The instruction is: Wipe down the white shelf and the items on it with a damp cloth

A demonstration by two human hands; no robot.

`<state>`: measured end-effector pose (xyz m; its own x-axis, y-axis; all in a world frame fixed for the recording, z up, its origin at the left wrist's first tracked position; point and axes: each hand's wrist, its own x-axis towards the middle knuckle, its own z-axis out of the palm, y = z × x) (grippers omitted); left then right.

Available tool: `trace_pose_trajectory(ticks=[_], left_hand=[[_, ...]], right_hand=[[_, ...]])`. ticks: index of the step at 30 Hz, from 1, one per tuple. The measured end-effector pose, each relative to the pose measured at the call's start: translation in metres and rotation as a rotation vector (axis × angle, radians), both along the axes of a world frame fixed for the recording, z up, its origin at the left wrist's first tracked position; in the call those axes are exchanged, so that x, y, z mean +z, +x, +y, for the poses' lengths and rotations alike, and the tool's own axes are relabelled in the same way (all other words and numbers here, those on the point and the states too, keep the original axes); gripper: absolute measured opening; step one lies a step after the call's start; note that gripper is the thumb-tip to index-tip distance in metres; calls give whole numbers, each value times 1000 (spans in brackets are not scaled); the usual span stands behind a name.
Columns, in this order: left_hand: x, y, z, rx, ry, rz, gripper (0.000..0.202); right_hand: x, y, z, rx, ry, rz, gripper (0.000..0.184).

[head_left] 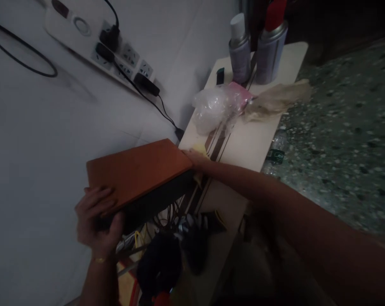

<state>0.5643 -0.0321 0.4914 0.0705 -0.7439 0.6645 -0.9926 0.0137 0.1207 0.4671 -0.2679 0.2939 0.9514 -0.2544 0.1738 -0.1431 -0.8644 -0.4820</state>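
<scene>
A flat orange-brown box (138, 170) with a dark side is held above a cream-coloured table (246, 144). My left hand (96, 221) grips its near-left corner, fingers curled over the top and thumb on the dark side. My right hand (194, 159) reaches across and holds the box's far-right corner, most of its fingers hidden behind the edge. Under the box lie tangled wires and dark tools (176, 238).
Two spray cans (259, 46) stand at the table's far end, beside a clear plastic bag (214, 108) over something pink and a crumpled beige cloth (278, 100). A white power strip (99, 46) with black plugs lies on the white surface to the left. Speckled green floor (345, 127) on the right.
</scene>
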Motion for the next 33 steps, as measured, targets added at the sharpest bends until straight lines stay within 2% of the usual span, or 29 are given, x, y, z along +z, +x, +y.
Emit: trace_pose_trajectory(ticks=[3, 5, 9, 12, 15, 18, 22, 25, 27, 30, 33], left_hand=[[1, -4, 0, 41, -1, 16, 19], [3, -5, -2, 52, 5, 22, 18], [4, -2, -1, 1, 18, -24, 17], [4, 1, 0, -5, 44, -44, 17], [10, -3, -10, -2, 124, -69, 17], [20, -14, -36, -43, 218, -123, 19], [32, -28, -79, -104, 347, -149, 18], [33, -41, -106, -144, 420, -129, 17], [31, -52, -122, -190, 468, -126, 17], [27, -70, -143, -246, 579, -162, 15], [24, -78, -153, -221, 633, -212, 13]], right_hand=[[4, 30, -20, -140, -9, 18, 35], [5, 35, -37, -247, -40, -4, 36], [3, 23, -77, -467, -55, -19, 40], [1, 13, -94, -552, -65, -23, 44], [0, 3, -89, -537, -110, -23, 49], [-4, -19, -70, -487, -171, 6, 50], [-9, -79, -42, -418, -226, 32, 48], [-7, -130, -30, -396, -228, 64, 45], [-3, -154, -26, -384, -199, 87, 41], [7, -169, -17, -351, -158, 70, 37], [8, -167, -2, -164, -152, 5, 36]])
